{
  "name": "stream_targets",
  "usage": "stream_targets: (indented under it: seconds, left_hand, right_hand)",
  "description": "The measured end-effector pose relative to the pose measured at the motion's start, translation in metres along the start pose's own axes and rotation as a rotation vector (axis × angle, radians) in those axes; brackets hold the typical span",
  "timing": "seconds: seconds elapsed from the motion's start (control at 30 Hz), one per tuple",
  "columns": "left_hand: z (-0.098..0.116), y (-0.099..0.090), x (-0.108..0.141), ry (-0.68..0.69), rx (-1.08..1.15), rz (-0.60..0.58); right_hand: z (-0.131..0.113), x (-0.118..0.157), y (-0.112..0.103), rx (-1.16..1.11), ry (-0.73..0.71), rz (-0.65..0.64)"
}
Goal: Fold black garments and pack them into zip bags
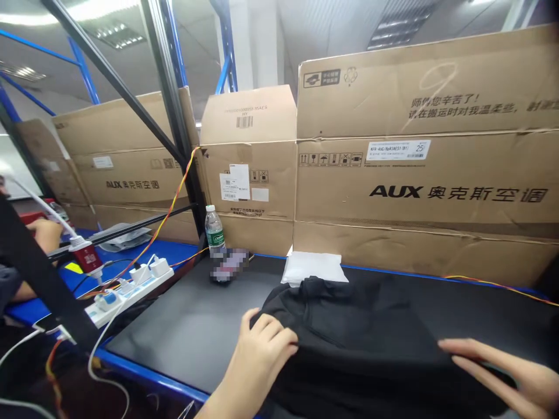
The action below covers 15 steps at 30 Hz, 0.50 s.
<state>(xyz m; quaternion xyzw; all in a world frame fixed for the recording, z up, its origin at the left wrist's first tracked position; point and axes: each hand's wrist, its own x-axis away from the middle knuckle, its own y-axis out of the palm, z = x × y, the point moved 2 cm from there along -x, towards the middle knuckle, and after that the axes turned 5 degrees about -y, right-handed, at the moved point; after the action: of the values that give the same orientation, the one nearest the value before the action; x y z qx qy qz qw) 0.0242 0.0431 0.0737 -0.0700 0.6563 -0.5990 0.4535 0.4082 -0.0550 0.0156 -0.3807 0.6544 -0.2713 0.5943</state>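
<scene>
A black garment [349, 331] lies spread across the dark tabletop in front of me, its front part hanging toward me. Folds and a seam show near its upper left, but I cannot tell which kind of garment it is. My left hand [266, 346] grips its left side, fingers curled over the cloth. On the other side, my right hand [506, 369] pinches the garment's right edge between outstretched fingers and thumb. Just behind the cloth lies a stack of white sheets [313, 267], partly covered by it.
A water bottle [214, 230] and a blurred-out phone-like object [229, 265] stand at the back left of the black tabletop [187, 331]. Large cardboard panels [419, 174] wall off the back. Left, a power strip [131, 291] with cables sits by a black post; another person's arm [46, 238] is beyond.
</scene>
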Motion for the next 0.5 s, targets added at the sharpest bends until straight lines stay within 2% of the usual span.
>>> stream_targets:
  seconds: [0.03,0.07,0.13,0.2,0.33,0.4,0.5]
  left_hand:
    - [-0.002,-0.001,-0.013,-0.045,-0.026,-0.049]
    - [-0.004,0.000,-0.025,-0.094,-0.065,-0.114]
    - [-0.003,0.006,-0.043,-0.155,-0.158,-0.180]
    - [0.005,0.015,-0.054,-0.136,-0.185,-0.157]
    - [0.033,0.041,-0.061,-0.002,-0.068,-0.104]
    - [0.043,0.060,-0.062,0.049,-0.012,-0.156]
    - [0.044,0.087,-0.064,0.020,0.064,-0.303]
  right_hand:
    - [0.002,-0.020,-0.005,-0.066,-0.031,-0.121]
    - [0.003,-0.037,-0.009,-0.066,-0.016,-0.177]
    - [-0.006,-0.065,-0.012,0.065,-0.044,-0.135]
    - [-0.026,-0.080,-0.006,0.173,-0.107,-0.060]
    - [-0.078,-0.087,0.030,0.118,-0.242,-0.061]
    - [-0.096,-0.087,0.053,0.083,-0.265,-0.084]
    - [-0.102,-0.084,0.088,0.081,-0.233,-0.160]
